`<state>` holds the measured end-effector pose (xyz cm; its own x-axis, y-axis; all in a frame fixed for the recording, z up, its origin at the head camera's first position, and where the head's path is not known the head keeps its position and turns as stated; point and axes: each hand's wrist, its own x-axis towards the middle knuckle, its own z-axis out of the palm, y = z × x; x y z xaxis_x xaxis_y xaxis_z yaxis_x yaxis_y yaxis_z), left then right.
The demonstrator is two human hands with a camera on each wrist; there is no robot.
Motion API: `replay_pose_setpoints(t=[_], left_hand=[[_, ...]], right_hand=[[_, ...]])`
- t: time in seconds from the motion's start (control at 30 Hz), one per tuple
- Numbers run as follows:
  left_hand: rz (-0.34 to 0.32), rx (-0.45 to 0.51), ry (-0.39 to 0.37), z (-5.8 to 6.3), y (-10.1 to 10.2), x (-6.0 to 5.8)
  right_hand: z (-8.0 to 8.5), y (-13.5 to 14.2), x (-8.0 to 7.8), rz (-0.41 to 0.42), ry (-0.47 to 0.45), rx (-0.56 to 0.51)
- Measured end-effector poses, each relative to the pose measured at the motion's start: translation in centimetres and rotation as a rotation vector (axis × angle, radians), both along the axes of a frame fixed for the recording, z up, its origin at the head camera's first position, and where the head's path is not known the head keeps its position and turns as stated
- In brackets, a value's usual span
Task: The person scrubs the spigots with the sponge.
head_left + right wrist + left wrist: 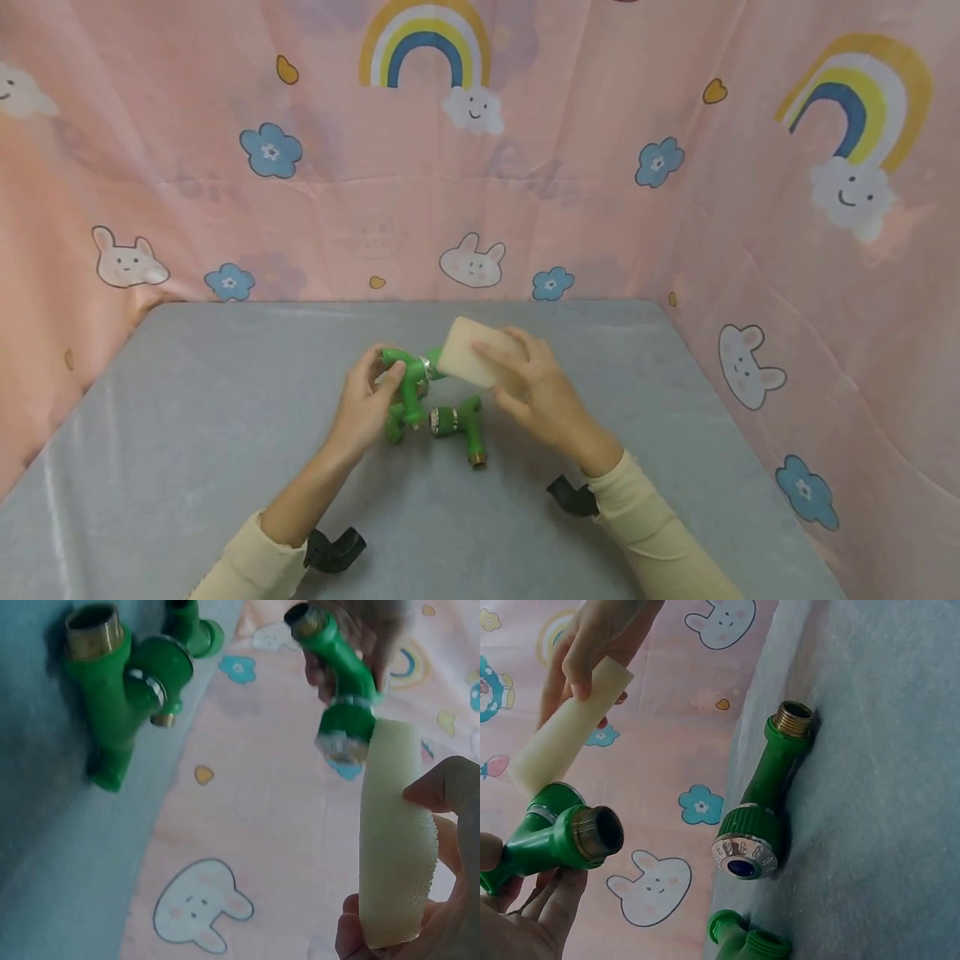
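up over the grey tabletop (225, 400), we had the left hand (367, 404) gripping a green valve (412, 385) between thumb and fingers, its brass threaded end plain to us in the left wrist view! across from it, we saw the right hand (546, 396) clamped on a cream sponge (460, 354), one end of the block right up at the valve's knob; whether the two touched, we could not quite tell! the hands themselves stood apart, valve and sponge between them. down below, we spotted a second green valve (470, 421) lying on its side, and near it a third green valve (393, 429), partly hidden. behind everything, we had a pink curtain (585, 217) of rainbows and rabbits!
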<state>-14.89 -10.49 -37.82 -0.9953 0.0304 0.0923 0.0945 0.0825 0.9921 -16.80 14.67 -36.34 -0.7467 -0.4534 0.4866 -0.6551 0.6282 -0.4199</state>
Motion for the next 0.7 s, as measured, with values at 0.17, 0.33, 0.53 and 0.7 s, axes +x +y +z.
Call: replay_pose_setpoints(t=[0.17,0.33,0.53,0.7], left_hand=[[-0.041,-0.004,0.021,0.2,-0.4,-0.1],[-0.110,-0.037,0.055,0.2,-0.4,-0.1],[-0.205,-0.100,0.119,-0.1,-0.2,0.3],[-0.219,-0.129,0.153,-0.1,-0.3,0.3]], right_hand=[[0.5,0.7,-0.4,-0.015,-0.073,-0.050],[0.5,0.8,-0.4,0.030,-0.092,-0.118],[0.1,-0.2,0.1,0.159,-0.159,-0.130],[-0.1,-0.4,0.3,0.181,-0.260,-0.115]])
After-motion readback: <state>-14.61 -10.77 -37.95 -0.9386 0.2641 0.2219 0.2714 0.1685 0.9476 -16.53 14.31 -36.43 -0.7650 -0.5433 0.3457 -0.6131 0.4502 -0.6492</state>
